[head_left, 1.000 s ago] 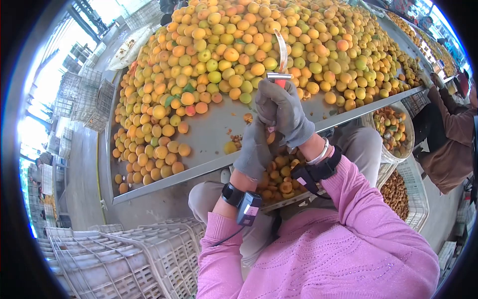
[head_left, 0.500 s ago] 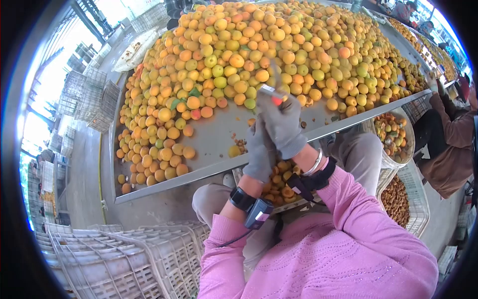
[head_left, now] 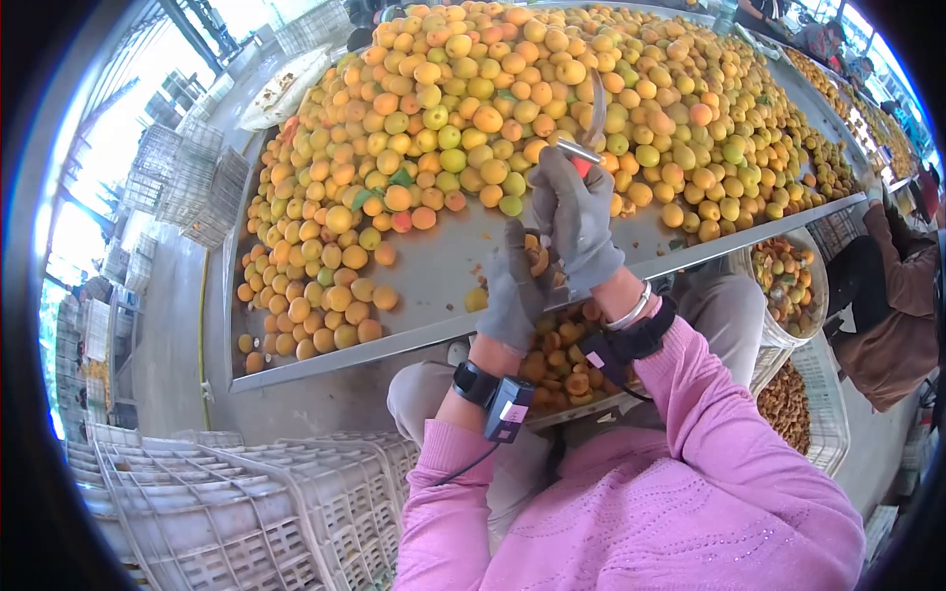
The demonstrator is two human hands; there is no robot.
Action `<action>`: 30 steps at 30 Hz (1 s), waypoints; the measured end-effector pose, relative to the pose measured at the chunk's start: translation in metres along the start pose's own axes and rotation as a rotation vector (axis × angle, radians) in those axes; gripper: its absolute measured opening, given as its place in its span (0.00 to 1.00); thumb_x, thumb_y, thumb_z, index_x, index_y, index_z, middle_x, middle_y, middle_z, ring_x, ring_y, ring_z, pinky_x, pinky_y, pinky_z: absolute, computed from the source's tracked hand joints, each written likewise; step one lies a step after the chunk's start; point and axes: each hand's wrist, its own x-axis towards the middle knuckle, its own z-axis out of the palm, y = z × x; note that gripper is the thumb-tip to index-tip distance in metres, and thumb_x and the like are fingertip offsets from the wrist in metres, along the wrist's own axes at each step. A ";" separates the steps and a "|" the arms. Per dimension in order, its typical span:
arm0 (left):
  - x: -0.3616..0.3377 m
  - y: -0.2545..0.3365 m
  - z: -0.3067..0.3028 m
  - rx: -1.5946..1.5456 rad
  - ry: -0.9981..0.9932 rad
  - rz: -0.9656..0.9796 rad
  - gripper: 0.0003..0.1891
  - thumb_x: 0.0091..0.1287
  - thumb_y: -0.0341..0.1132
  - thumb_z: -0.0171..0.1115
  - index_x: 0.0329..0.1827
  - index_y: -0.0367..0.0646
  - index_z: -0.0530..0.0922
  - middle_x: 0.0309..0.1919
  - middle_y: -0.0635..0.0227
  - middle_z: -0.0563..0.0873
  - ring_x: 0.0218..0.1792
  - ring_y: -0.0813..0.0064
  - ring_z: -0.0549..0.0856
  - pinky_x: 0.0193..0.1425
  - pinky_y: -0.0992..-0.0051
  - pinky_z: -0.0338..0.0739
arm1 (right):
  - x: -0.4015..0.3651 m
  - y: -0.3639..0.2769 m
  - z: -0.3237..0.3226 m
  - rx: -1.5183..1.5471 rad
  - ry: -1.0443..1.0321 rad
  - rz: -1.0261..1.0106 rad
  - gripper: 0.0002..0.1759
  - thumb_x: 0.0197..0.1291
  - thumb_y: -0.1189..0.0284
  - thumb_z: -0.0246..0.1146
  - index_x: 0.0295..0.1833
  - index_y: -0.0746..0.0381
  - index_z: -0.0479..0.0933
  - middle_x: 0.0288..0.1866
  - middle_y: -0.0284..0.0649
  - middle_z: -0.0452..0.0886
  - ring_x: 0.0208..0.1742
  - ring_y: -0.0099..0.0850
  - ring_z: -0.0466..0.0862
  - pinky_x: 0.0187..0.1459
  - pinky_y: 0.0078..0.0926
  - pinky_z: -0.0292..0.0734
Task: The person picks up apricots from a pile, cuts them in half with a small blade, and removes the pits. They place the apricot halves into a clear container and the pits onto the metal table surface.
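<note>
A curved knife (head_left: 597,110) with a red and silver handle points up from my right hand (head_left: 576,217), which wears a grey glove and is closed round the handle. Just left of it is my left hand (head_left: 517,291), also gloved, with its fingers curled round a cut apricot piece (head_left: 536,256). Both hands are over the front edge of a metal table (head_left: 434,266). A large heap of yellow and orange apricots (head_left: 473,118) covers much of the table. Below my hands, a crate holds apricot halves (head_left: 564,364).
White plastic crates (head_left: 256,502) stand at the lower left, and more crates (head_left: 187,177) are stacked farther back. A bucket of apricot pieces (head_left: 783,281) and a crate of pits (head_left: 785,404) are to the right. A co-worker (head_left: 892,295) sits at the far right.
My hands have moved apart, and a cut apricot piece now shows at my left hand. The knife has risen slightly to the right, its blade now more upright.
</note>
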 end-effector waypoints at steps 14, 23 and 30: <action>0.039 -0.041 -0.031 0.608 -0.051 0.355 0.19 0.77 0.46 0.47 0.60 0.42 0.74 0.47 0.61 0.83 0.46 0.66 0.85 0.49 0.68 0.81 | 0.008 0.020 -0.002 0.057 -0.176 0.164 0.16 0.67 0.65 0.62 0.28 0.63 0.75 0.15 0.27 0.67 0.13 0.17 0.62 0.16 0.18 0.54; 0.004 0.013 0.004 -0.211 -0.155 -0.001 0.13 0.70 0.30 0.61 0.55 0.37 0.75 0.40 0.68 0.82 0.36 0.77 0.83 0.37 0.73 0.78 | 0.039 0.017 -0.041 0.094 0.180 -0.002 0.17 0.67 0.62 0.61 0.30 0.62 0.73 0.12 0.30 0.63 0.10 0.21 0.62 0.13 0.22 0.55; 0.042 -0.024 -0.027 0.594 0.225 0.242 0.06 0.66 0.25 0.63 0.44 0.39 0.79 0.30 0.72 0.82 0.29 0.80 0.80 0.33 0.77 0.77 | 0.039 0.012 -0.076 -0.328 0.043 0.144 0.13 0.63 0.66 0.66 0.37 0.66 0.79 0.23 0.32 0.77 0.20 0.18 0.75 0.21 0.17 0.67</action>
